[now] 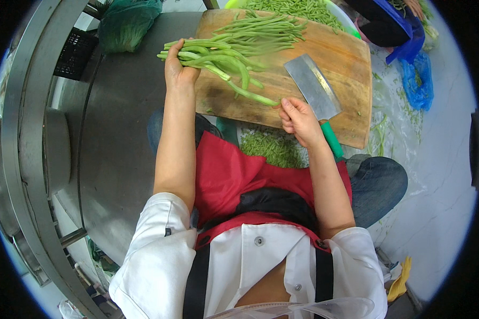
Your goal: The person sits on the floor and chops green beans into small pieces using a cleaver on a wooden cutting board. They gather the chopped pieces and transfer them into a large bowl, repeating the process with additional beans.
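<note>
My left hand (180, 65) grips a bunch of long green beans (223, 60) by one end, over the left edge of a wooden cutting board (347, 87). One bean of the bunch reaches down to the right, and my right hand (297, 117) pinches its tip between thumb and fingers. A pile of long green beans (263, 30) lies on the board's far part. Beside my right hand a cleaver (313, 85) with a green handle lies flat on the board, the handle jutting past the near edge.
Behind the board stands a basin (353, 26) of cut beans. More cut pieces (269, 147) lie below the board's near edge. A green bag (127, 26) and a black plastic crate (76, 54) are at upper left, a blue plastic bag (419, 81) at right. A metal frame (28, 119) runs down the left.
</note>
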Demonstrator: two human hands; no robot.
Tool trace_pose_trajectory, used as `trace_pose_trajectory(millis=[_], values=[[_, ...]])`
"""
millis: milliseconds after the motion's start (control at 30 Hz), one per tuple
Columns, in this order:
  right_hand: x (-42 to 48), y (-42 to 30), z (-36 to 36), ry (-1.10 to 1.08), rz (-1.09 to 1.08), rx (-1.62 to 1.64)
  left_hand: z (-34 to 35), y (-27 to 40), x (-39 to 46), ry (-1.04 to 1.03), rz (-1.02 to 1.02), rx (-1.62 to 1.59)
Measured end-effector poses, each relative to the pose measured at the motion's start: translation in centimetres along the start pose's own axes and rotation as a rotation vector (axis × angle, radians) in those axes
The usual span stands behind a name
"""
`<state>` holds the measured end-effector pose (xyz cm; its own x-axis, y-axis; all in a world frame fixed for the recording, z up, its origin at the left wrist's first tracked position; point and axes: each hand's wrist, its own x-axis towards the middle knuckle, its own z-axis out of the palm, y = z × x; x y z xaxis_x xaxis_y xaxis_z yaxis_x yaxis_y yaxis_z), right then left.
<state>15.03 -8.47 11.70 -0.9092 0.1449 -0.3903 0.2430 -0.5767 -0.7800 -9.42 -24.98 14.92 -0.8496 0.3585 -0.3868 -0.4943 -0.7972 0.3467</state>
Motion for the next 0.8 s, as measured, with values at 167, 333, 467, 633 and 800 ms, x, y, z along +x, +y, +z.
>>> trace_pose_trajectory(millis=[167, 333, 467, 633, 800], values=[[0.9, 0.4, 1.1, 0.124, -0.252, -0.451, 0.1, 0.2, 0.0, 0.006, 0.046, 0.037], [2.9, 0.5, 1.3, 0.450, -0.487, -0.002, 0.5, -0.4, -1.2, 0.030, 0.143, 0.087], [4.3, 0.6, 1.1, 0.394, -0.154, 0.760, 0.4, 0.2, -0.7, 0.023, 0.202, 0.042], [5.4, -0.4, -6.7, 0.046, -0.038, 0.729, -0.4, 6.3, -1.1, -0.058, 0.280, -0.043], [6.2, 5.0, -6.2, -0.380, 0.257, -1.025, -1.5, 8.8, -0.8, 0.010, 0.400, -0.078]])
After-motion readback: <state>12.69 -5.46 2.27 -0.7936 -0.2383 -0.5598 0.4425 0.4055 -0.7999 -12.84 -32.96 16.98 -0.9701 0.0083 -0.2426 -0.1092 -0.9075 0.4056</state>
